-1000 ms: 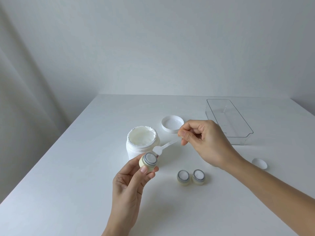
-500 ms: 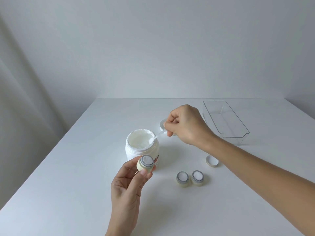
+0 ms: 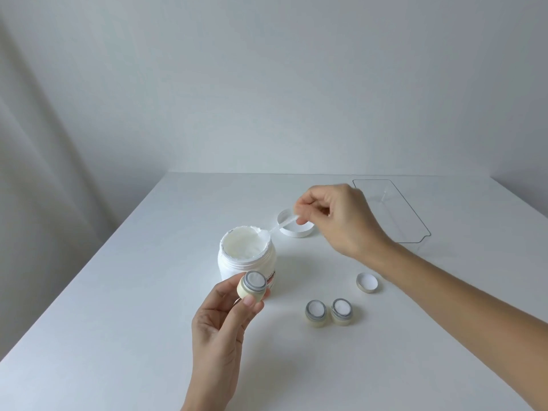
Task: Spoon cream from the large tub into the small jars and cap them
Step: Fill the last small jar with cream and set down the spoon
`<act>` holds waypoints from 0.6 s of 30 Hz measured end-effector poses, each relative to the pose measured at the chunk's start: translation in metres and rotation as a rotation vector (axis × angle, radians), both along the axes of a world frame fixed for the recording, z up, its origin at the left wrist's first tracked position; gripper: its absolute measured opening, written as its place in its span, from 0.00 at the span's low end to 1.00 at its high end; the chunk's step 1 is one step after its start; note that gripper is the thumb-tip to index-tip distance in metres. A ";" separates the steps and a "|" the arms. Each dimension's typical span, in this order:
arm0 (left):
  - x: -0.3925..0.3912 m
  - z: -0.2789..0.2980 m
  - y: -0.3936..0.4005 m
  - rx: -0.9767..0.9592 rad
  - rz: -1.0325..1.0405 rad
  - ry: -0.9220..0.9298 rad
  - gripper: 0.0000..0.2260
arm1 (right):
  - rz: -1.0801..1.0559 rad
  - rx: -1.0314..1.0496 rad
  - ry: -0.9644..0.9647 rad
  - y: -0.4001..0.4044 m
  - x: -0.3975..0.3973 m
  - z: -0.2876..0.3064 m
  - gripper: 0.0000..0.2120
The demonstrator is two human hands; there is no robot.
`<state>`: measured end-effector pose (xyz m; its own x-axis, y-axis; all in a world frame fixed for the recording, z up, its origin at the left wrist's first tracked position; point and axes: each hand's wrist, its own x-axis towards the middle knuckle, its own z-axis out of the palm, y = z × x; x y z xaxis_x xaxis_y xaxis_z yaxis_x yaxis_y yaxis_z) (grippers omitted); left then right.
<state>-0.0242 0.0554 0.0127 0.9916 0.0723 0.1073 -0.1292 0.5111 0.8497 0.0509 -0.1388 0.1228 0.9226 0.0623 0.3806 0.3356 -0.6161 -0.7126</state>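
We see a big white tub [image 3: 246, 256] of cream standing open on a white table [image 3: 118, 321], and we will tell where everything is from that tub. Our right hand [image 3: 335, 221] is just behind and to the right of the tub. Its thumb and fingers are curled and pinch the handle of a small clear spoon [image 3: 281, 224]. The scoop end of the spoon sits at the back right edge of the tub's rim, touching the cream there. Our left hand [image 3: 221, 324] is in front of the tub, close to us. Its thumb and fingers are wrapped around a little jar [image 3: 252, 286], which is pale yellow and has a gray ring at the top. The jar has no cap on, it is lifted off the table, and it is tipped so its open top faces up and toward us. It looks white inside. Two more small jars [image 3: 328, 312] stand side by side on the table, in front of the tub and to its right, and both are open with white inside. A small cap [image 3: 367, 282] lies on the table to the right of the tub. The tub's big white lid [image 3: 296, 231] lies behind the tub, partly under our right hand. A clear tray [image 3: 415, 229] sits far off to the right and behind.
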 end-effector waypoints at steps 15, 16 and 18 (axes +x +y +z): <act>0.001 0.002 0.000 -0.012 -0.020 -0.002 0.13 | 0.352 -0.639 -0.560 -0.025 -0.012 -0.007 0.14; 0.001 0.001 0.001 -0.015 -0.018 -0.004 0.12 | 0.336 -0.582 -0.551 -0.027 -0.011 -0.007 0.11; 0.001 0.000 0.001 -0.018 -0.013 -0.004 0.11 | 0.262 -0.435 -0.533 -0.030 -0.006 -0.010 0.06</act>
